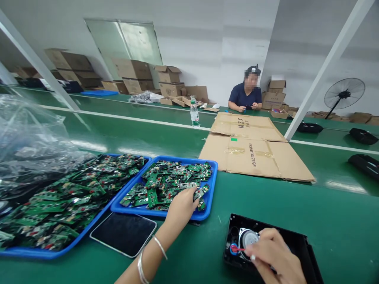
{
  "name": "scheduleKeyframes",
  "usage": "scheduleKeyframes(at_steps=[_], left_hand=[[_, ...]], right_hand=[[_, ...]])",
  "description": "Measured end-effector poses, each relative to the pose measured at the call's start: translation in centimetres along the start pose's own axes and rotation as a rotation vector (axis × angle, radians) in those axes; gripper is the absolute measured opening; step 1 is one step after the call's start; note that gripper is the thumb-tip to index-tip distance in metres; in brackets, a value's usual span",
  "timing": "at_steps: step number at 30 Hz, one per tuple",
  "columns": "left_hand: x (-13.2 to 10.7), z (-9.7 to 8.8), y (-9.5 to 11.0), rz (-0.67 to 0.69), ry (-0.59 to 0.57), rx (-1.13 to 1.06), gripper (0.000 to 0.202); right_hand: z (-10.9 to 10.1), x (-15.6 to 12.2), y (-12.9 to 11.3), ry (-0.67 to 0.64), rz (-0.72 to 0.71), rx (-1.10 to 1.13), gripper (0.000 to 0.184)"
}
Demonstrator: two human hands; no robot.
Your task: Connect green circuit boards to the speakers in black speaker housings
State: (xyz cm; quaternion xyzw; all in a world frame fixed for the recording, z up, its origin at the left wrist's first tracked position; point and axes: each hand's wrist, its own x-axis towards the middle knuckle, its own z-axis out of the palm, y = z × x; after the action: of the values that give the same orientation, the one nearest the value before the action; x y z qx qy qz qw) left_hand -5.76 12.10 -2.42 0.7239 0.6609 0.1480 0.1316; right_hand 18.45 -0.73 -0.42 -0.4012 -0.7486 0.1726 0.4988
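My left hand (184, 205) reaches over a blue tray (213, 185) of green circuit boards, its fingers closed on the edge of one circuit board (201, 192) at the tray's right side. A black speaker housing (309, 252) lies on the table at the lower right, with its inside facing up. In it sit a round speaker (249, 238) and a small blue round part with a red wire (238, 249). My right hand (274, 254) is over the housing, thumb and fingertips pinched on the red wire. It hides part of the speaker.
A larger blue tray (50, 254) heaped with circuit boards stands left, beside a clear plastic bag (26, 134). A tablet (124, 233) lies before the trays. Flattened cardboard (254, 157) and a bottle (194, 114) are farther back. A person (245, 94) sits across.
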Motion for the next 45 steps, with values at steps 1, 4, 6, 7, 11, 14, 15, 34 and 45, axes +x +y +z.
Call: scheduleKeyframes(at_steps=[1,4,6,7,11,14,15,34,45], left_hand=[[-0.4,-0.5,0.0,-0.004,0.010,-0.019,0.034],[-2.3,-2.5,0.1,0.003,0.018,-0.114,0.037],[-4.1,-3.5,0.0,0.057,-0.023,-0.295,0.036],[-5.1,-3.8,0.0,0.106,-0.082,-0.411,0.035],[-8.4,-3.5,0.6,0.232,-0.366,-0.729,0.036],[-9.3,-2.3,2.0,0.218,-0.417,-0.970,0.042],[-9.4,-1.8,2.5,0.213,-0.419,-1.070,0.043],[-10.8,0.1,6.3,-0.073,-0.338,-1.505,0.020],[-12.0,-1.6,8.0,0.100,-0.039,-1.260,0.022]], right_hand=[[-0.7,-0.2,0.3,0.045,0.087,-0.075,0.014],[-2.2,-0.6,1.4,0.101,0.350,-0.225,0.016],[-2.6,-0.8,1.9,0.078,0.420,-0.257,0.019],[-2.5,-0.8,2.0,0.075,0.418,-0.258,0.018],[-1.4,-0.4,1.3,0.029,0.262,-0.171,0.015],[-0.5,0.0,0.2,-0.098,0.086,-0.048,0.020],[-0.2,0.0,0.0,-0.128,0.039,-0.024,0.021],[0.0,-0.6,-1.1,-0.045,0.016,-0.174,0.015],[0.4,1.9,-2.4,-0.138,0.022,-0.208,0.010]])
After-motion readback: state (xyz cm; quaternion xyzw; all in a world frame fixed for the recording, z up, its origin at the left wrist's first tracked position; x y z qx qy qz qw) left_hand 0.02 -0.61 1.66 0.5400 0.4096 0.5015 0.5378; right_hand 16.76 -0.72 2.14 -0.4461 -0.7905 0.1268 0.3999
